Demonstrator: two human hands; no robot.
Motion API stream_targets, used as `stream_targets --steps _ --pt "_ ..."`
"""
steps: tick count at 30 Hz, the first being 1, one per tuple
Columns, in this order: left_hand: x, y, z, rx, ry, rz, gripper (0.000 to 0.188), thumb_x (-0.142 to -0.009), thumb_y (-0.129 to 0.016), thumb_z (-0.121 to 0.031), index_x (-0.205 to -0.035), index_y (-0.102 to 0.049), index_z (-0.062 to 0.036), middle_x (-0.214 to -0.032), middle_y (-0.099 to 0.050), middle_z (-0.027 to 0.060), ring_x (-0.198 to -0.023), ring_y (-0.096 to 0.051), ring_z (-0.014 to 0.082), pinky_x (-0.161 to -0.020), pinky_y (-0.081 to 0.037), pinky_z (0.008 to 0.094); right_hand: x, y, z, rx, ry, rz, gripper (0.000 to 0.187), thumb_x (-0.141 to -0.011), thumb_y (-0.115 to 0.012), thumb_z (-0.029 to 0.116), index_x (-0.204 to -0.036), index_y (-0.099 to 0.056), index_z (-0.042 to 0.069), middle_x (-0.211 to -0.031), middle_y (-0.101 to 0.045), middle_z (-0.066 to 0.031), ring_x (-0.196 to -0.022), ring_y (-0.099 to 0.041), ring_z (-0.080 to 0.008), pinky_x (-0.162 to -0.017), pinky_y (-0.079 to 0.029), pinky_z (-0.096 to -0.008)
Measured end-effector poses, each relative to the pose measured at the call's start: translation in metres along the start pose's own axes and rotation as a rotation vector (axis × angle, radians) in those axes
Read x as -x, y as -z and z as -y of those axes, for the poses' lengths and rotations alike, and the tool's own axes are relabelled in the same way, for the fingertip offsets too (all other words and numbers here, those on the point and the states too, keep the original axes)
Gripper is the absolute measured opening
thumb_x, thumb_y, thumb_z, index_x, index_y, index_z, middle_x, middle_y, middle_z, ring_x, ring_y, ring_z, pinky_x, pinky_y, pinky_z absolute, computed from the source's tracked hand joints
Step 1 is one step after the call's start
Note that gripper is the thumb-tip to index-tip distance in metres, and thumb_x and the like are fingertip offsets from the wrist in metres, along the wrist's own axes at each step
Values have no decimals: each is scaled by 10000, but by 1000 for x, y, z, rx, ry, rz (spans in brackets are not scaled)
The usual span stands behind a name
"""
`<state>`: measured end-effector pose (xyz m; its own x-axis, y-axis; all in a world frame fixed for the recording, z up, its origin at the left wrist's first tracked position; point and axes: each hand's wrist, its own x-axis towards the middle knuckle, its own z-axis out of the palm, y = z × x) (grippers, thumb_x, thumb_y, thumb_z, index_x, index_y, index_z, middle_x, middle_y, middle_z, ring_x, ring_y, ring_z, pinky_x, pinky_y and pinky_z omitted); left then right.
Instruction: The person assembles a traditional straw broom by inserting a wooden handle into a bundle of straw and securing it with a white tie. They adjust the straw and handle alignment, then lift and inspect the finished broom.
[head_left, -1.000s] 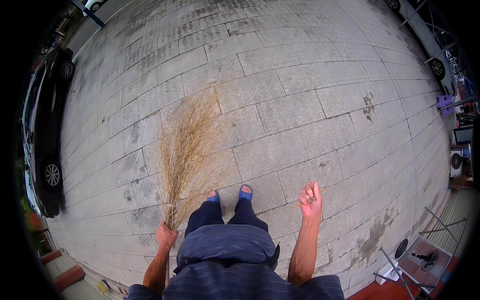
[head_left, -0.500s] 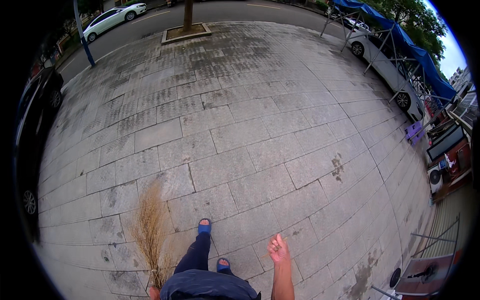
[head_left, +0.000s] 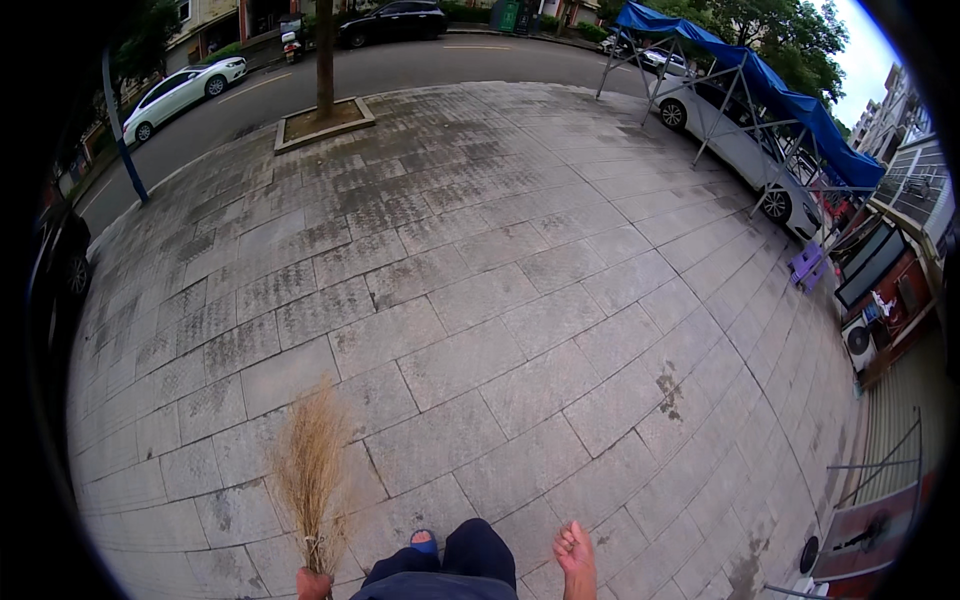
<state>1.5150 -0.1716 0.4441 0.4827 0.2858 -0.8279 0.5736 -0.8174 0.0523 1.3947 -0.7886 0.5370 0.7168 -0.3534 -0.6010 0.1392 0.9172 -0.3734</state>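
My left hand [head_left: 314, 584] is wrapped round the lower end of a bundle of dry stalks [head_left: 312, 465], at the bottom left of the view. The bundle is straw-coloured, narrow at my fist and fanned out into a feathery top that points away from me over the paving. My right hand [head_left: 573, 548] is raised to the right of my legs with its fingers curled closed; whatever may be inside them is too small to make out. Between the hands, a blue slipper [head_left: 424, 541] shows on one foot below my dark trousers [head_left: 480, 550].
Grey paving slabs [head_left: 520, 350] stretch ahead. A tree [head_left: 325, 60] in a square kerb stands far left of centre, near a blue pole [head_left: 125, 150]. A blue canopy [head_left: 760, 85] on metal legs covers a silver car [head_left: 735, 130] at right. A dark car [head_left: 65, 260] stands left.
The view has lifted and turned, showing more road. One leg has swung forward as I walk. The bundle stays in my left hand; the thin stalk seen by my right hand no longer shows clearly.
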Motion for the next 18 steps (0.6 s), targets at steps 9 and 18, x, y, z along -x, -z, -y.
stream_targets --steps 9,18 --pt "-32 99 -307 -33 -118 -366 407 -606 -718 -210 -854 -673 109 -910 -681 288 -923 -684 380 -781 -557 424 -142 -3 68 -274 52 -222 267 -952 -583 241 -746 -461 123 -605 -365 39 -495 -313 -90 -415 -253 -232" --pt "-13 112 -506 -57 13 -367 401 -609 -722 -222 -846 -683 99 -912 -684 275 -918 -677 395 -775 -553 437 -348 -199 204 -4 84 -149 277 -951 -596 235 -737 -459 125 -607 -377 41 -493 -321 -73 -400 -253 -224"
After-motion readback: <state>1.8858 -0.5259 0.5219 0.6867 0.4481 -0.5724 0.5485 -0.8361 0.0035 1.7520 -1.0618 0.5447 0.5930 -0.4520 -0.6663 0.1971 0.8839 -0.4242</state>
